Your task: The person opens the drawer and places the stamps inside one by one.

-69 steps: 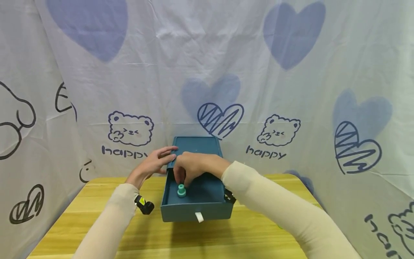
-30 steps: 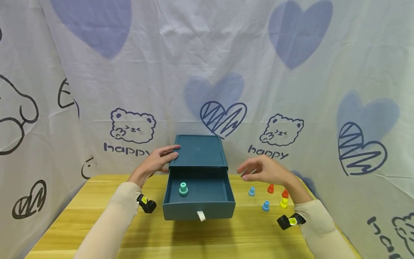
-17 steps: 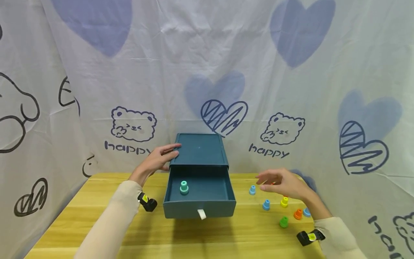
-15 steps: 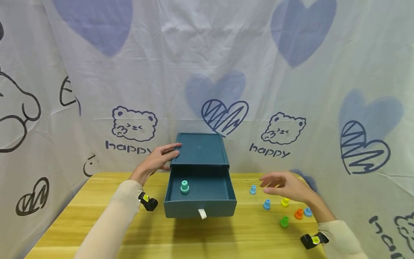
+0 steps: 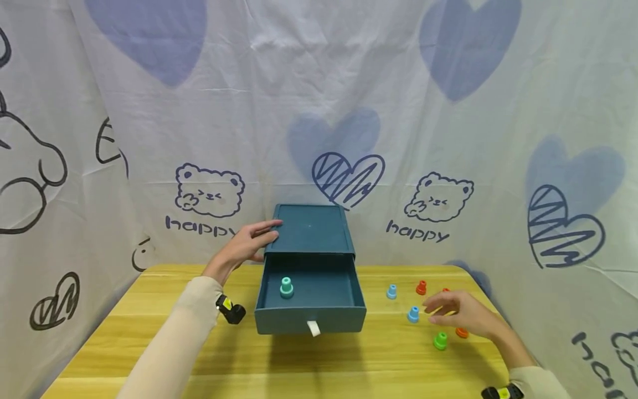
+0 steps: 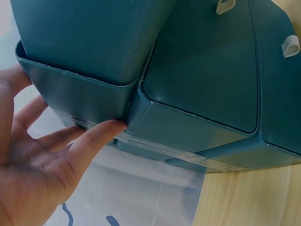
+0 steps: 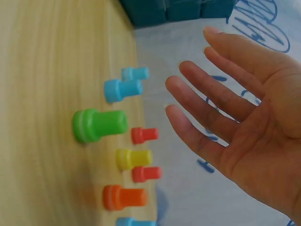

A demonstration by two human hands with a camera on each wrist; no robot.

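A dark teal drawer box [image 5: 313, 230] stands at the back of the table, its top drawer [image 5: 319, 321] pulled out. Inside the drawer, toward the left, a mint-green stepped peg [image 5: 286, 288] stands upright. My left hand [image 5: 244, 244] rests against the box's upper left side with fingers extended; in the left wrist view its thumb touches the box wall. Over the loose pegs at right hovers my right hand [image 5: 461, 313], fingers loosely spread and holding nothing. Near it stand a green peg [image 7: 99, 125], a blue peg [image 5: 413, 314] and an orange peg [image 7: 124, 197]. A yellow peg [image 7: 134, 159] is hidden in the head view.
More pegs stand at right, including a light blue one [image 5: 391, 291] and a red one [image 5: 421, 287]. A white pull tab [image 5: 313, 328] sticks out of the drawer front. Lower drawers [image 6: 207, 61] show in the left wrist view. A printed cloth [image 5: 319, 138] hangs behind the table.
My right hand has left the drawer, where the mint-green peg now stands, and moved right and down over the loose pegs. My left hand has stayed on the box.
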